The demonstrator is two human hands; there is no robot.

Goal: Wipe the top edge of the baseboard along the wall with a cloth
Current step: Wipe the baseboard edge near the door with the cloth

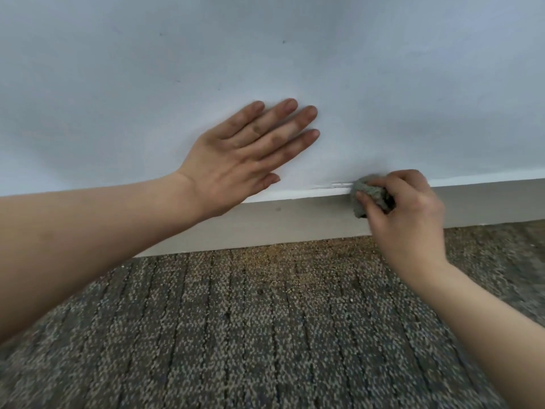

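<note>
Our right hand (404, 214) grips a bunched grey cloth (370, 196), fingers and thumb curled round it, and holds it against the top edge of the baseboard (295, 222), right of centre. The baseboard's long axis runs left to right along the foot of the wall (265, 54), rising slightly toward the right. Our left hand (244, 157) lies flat on the pale wall just above it, fingers straight and slightly apart. Below us lies speckled grey-brown carpet (265, 335) with dark lines running toward the wall
</note>
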